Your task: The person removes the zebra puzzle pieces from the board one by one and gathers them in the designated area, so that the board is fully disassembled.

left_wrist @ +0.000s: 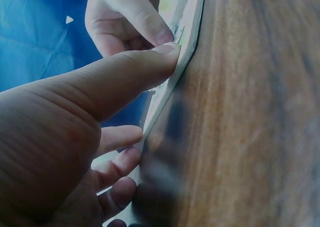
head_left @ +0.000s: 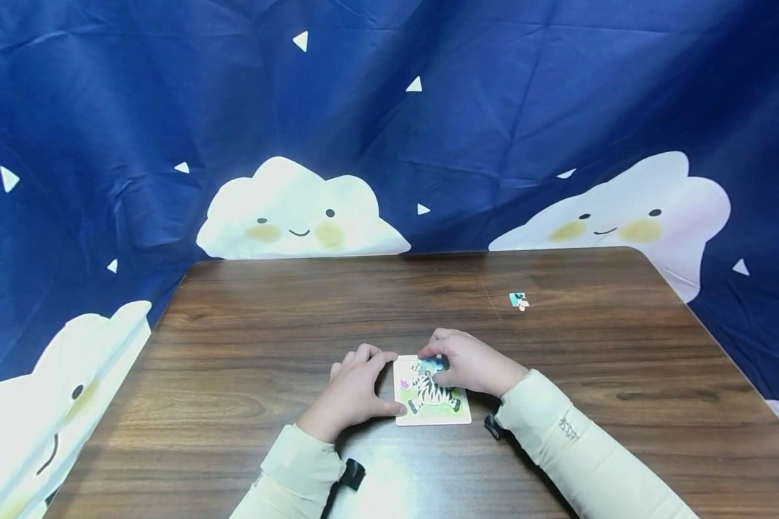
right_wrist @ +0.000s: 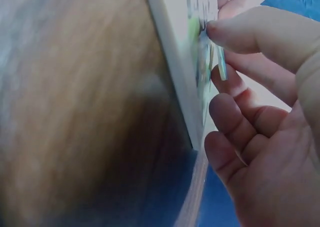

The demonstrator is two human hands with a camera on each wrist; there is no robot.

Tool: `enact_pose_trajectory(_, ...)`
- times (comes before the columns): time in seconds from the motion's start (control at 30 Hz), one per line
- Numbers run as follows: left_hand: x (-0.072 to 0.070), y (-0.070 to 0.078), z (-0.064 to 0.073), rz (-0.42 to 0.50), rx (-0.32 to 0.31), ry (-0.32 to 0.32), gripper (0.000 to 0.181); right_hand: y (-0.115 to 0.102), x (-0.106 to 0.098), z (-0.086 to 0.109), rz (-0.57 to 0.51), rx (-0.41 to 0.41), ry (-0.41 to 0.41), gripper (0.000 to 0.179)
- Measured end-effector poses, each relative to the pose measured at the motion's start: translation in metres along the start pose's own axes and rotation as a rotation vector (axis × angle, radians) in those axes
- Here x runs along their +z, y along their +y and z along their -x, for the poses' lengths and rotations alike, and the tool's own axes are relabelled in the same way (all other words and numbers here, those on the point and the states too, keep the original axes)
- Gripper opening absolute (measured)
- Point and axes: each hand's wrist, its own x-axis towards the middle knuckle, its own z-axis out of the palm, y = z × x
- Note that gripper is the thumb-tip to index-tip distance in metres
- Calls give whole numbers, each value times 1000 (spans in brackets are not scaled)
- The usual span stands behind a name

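A square puzzle board (head_left: 431,421) with a zebra picture and a pale border lies on the table close in front of me. At its left side, my left hand (head_left: 357,388) rests with thumb and forefinger spread, the thumb on the lower left edge and the forefinger at the upper left corner. Over the board's upper part, my right hand (head_left: 472,362) pinches a small puzzle piece (right_wrist: 222,66) between thumb and forefinger. That piece is tilted against the board in the right wrist view, and the fingers hide part of it.
Farther back on the right, a loose puzzle piece (head_left: 518,300) in teal and white lies on the brown wooden table (head_left: 266,324). Behind the table hangs a blue curtain (head_left: 467,144) printed with clouds and triangles.
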Motion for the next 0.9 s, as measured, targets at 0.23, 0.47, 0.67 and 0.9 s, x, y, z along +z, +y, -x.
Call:
enact_pose_trajectory(0.23, 2, 0, 0, -5, -13, -4, 84, 2, 0, 2, -26, 5, 36, 35)
enact_pose_trajectory(0.47, 1, 0, 0, 11, -3, 2, 83, 7, 1, 8, -111, 69, 87, 32)
enact_pose_trajectory(0.67, 1, 0, 0, 9, -1, 4, 84, 10, 0, 11, -131, 100, 129, 30)
enact_pose_trajectory(0.9, 2, -2, -1, -3, 0, 8, 85, 19, -5, 15, -145, 119, 193, 29)
